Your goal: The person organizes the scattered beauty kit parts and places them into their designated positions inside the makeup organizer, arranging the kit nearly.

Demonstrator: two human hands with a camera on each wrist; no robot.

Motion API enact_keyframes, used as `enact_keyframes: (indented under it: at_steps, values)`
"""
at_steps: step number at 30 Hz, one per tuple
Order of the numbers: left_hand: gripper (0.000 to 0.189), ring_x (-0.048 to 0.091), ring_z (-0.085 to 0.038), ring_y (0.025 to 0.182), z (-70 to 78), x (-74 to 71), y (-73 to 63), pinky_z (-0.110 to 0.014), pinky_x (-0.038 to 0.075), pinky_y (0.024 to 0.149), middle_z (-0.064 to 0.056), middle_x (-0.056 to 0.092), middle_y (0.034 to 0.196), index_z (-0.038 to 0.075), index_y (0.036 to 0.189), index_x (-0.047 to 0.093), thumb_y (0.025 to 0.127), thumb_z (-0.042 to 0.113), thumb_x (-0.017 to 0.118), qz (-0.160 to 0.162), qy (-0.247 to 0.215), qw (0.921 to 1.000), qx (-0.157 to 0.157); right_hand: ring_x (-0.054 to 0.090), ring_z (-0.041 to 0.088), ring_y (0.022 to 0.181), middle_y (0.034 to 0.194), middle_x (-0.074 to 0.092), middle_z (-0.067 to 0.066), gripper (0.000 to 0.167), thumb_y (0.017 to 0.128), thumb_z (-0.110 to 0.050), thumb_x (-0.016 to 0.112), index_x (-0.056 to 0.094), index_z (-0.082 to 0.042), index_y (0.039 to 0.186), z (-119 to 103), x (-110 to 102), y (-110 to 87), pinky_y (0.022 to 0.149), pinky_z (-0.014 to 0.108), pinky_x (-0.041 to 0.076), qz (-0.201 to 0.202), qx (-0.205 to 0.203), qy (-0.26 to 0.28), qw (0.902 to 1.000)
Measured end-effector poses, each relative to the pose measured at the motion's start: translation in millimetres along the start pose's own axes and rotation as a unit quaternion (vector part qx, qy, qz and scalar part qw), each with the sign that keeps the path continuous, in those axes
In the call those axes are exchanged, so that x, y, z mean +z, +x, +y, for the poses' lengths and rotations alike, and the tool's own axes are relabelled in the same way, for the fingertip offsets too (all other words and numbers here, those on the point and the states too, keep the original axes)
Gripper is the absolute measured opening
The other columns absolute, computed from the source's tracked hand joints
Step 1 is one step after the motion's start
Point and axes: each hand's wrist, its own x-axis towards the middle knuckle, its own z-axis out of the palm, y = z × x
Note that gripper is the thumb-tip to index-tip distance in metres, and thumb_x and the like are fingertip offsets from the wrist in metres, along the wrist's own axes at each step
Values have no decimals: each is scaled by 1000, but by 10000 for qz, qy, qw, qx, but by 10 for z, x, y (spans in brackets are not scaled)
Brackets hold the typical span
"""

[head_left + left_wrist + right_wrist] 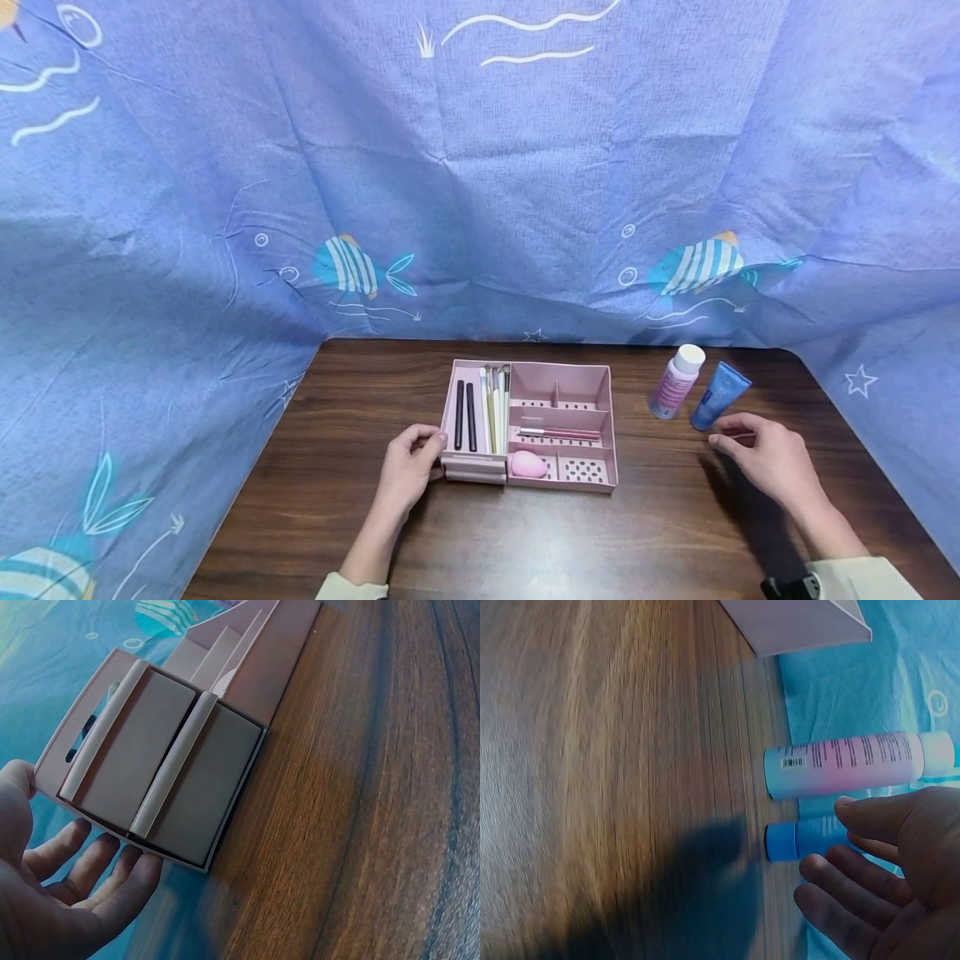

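Observation:
On the wooden table lies a pink organizer (561,490) with two small drawers (202,772) at its front left. My left hand (408,467) grips its left side near the front corner, thumb at the top edge and fingers along the outer wall. Next to my right hand (768,462) stands a blue tube (722,396), cap down. The fingers of that hand are loosely bent and apart; in the right wrist view, they partly cover the tube. Left of the tube stands a pink and blue bottle (673,387) with a white cap.
The organizer's compartments hold two black pens (471,417), several brushes (495,408), slim red-pink sticks (562,434) and a pink makeup sponge (528,464). A blue fish-print cloth (480,208) hangs behind and beside the table (337,392).

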Motion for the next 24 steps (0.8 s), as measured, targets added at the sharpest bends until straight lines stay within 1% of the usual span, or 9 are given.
enact_keyframes:
  at_steps: [5,9,11,15,17,20,24]
  values:
    - [23,63,-10,79,0,1,-1,-37,66,71,-5,64,88,-6,114,67,97,10,67,0,-17,10000,19,74,35,77,85,77,17,28,86,-26,83,76,-3,101,78,-25,39,62,46,54,-31,124,-116,9999]
    - [23,63,-11,80,-4,2,2,-37,66,72,-5,64,88,-6,114,67,97,10,67,-1,-21,10000,2,74,39,79,89,76,22,33,86,-28,83,74,0,102,136,-41,91,65,52,54,-20,245,-215,9995]
    - [24,64,-11,80,-3,3,5,-38,66,72,-5,65,88,-5,115,67,97,11,67,-4,-26,10000,-3,74,41,82,93,76,24,36,86,-28,83,72,1,105,154,-46,119,67,54,54,-23,270,-199,9994]
    - [24,65,-11,80,2,3,7,-38,66,72,-5,65,88,-5,115,67,97,11,67,-19,-16,10000,-8,72,47,90,101,74,28,43,88,-27,82,68,4,113,175,-53,170,72,59,52,-94,191,-113,9997]
    - [24,65,-11,80,4,3,6,-38,66,72,-5,64,88,-5,115,67,97,11,67,-24,-10,10000,-12,71,48,91,105,72,30,45,88,-28,82,66,5,115,184,-52,196,72,60,52,-116,138,-74,9998]
    - [25,64,-10,80,7,3,3,-37,66,72,-5,64,88,-6,115,67,97,11,67,-27,-4,10000,-17,72,47,90,106,71,31,44,88,-28,82,65,3,114,187,-39,230,72,61,54,-106,76,32,9999]
    - [24,64,-10,79,6,2,3,-37,66,72,-5,64,88,-6,115,67,97,10,67,-27,-41,10000,-29,73,45,87,106,72,30,41,88,-29,82,66,0,111,183,-17,271,71,59,56,-17,80,189,9998]
